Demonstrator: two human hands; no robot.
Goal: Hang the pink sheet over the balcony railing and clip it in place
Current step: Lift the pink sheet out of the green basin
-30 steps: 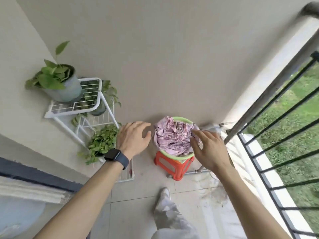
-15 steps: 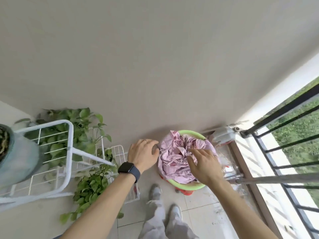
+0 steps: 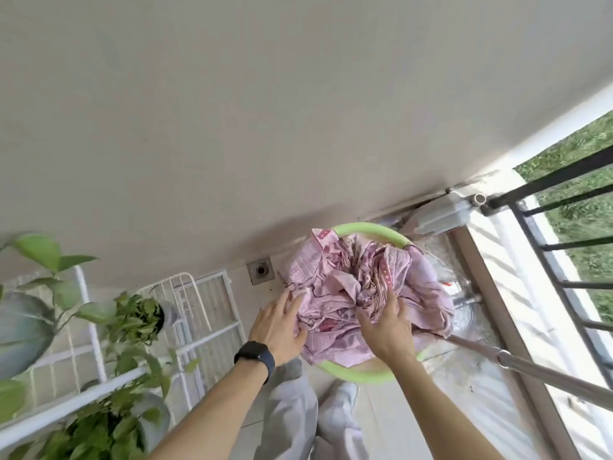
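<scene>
The pink sheet (image 3: 335, 287) lies crumpled in a green basin (image 3: 368, 227) on the balcony floor, just in front of my feet. My left hand (image 3: 280, 327), with a black watch on the wrist, rests flat against the sheet's left side, fingers apart. My right hand (image 3: 388, 323) presses into the middle folds, thumb and fingers closed around a bunch of fabric. The balcony railing runs along the right: black bars (image 3: 564, 174) and a silver handrail (image 3: 547, 370) passing close over the basin's right side. No clips are visible.
A white wire plant rack (image 3: 199, 330) with leafy potted plants (image 3: 132, 317) stands at the left. A floor drain (image 3: 261, 270) sits by the wall behind the basin. A white box (image 3: 441, 217) lies in the far corner. My legs (image 3: 292, 413) are below the basin.
The view has closed in on the basin. Both hands have dropped onto the sheet; the right hand's fingers have sunk into its folds and the left hand now touches its left side.
</scene>
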